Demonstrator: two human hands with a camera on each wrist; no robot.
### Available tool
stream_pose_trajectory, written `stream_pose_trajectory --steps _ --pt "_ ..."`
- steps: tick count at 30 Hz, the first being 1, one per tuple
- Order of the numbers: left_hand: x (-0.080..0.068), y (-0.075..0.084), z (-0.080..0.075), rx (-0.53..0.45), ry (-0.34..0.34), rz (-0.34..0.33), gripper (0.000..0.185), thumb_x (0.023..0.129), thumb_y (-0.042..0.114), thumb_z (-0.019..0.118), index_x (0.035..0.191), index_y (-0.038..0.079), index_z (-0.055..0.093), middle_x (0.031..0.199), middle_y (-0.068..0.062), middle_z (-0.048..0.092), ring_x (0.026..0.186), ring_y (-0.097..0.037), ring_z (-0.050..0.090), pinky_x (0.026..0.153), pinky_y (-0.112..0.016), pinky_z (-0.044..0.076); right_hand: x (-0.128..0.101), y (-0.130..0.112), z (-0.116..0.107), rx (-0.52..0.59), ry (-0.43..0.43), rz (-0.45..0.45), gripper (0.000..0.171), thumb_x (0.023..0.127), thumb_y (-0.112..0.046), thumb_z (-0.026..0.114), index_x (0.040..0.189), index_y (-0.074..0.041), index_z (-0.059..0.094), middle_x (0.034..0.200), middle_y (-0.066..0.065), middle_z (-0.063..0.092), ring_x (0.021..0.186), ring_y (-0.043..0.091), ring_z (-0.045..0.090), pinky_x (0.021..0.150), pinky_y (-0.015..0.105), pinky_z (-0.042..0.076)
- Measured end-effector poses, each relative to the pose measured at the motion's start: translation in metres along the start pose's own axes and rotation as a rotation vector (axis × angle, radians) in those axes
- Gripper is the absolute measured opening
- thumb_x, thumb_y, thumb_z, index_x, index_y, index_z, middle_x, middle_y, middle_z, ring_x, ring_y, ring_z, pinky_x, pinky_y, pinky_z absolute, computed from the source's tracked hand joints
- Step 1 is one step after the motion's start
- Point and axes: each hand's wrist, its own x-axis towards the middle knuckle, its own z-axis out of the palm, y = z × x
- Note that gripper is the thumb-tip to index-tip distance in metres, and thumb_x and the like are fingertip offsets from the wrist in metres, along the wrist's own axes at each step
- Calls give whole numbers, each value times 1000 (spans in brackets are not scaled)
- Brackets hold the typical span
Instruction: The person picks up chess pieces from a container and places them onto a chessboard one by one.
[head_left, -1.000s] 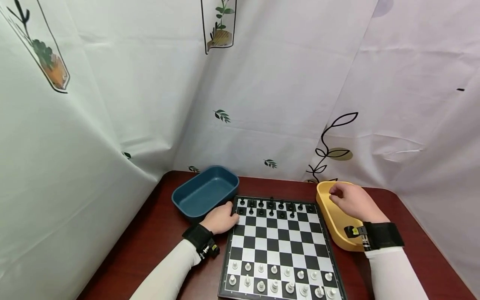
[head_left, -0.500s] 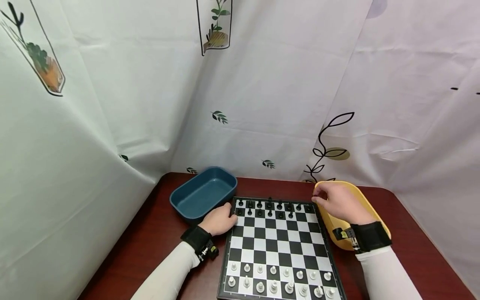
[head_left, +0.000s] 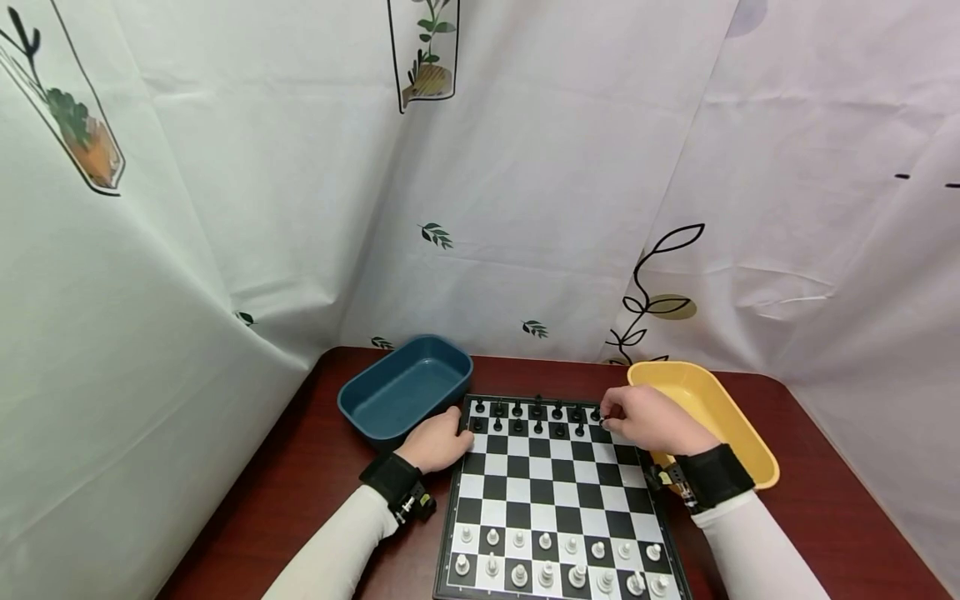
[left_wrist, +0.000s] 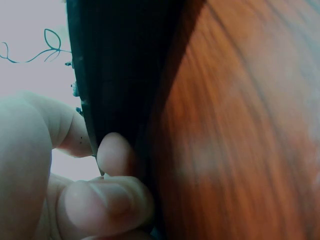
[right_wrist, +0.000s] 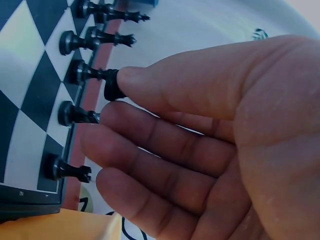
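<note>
Curtain: white cloth with plant drawings hangs behind and beside the desk.
Desk: dark red wood, and it carries all the things.
Blue tub: a deep blue tub sits at the far left of the desk, just beside the board's far left corner.
Left hand: the left hand rests at the left edge of the board, near the blue tub. Its fingers are curled and pinch the dark edge of the board.
Chess board: the black and white chess board lies flat in the middle of the desk.
White pieces: the white pieces stand in two rows on the near side of the board.
Black pieces: the black pieces stand in two rows on the far side of the board.
Right hand: the right hand is over the far right corner of the board. Its thumb and first finger pinch the top of one black piece, which stands on the board in the far rows. The other fingers are loosely stretched out.
Yellow tub: a yellow tub sits on the desk right of the board, just behind the right hand.
</note>
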Motion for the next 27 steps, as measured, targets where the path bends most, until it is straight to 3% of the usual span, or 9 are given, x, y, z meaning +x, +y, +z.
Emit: stream_pose_trajectory --steps 13,27 --pt "0 -1 0 6 0 -3 39 102 30 60 127 1 66 99 -7 68 80 -20 61 78 -43 53 6 -1 14 -118 -60 49 10 93 -8 85 100 -12 79 88 -4 71 73 14 57 72 39 52" --pt "5 -8 6 -26 15 15 41 100 34 59 125 2 67 96 -6 65 79 -20 60 78 -44 52 11 5 24 -136 -58 35 12 93 -6 84 100 -14 80 91 -4 74 76 13 60 77 42 56"
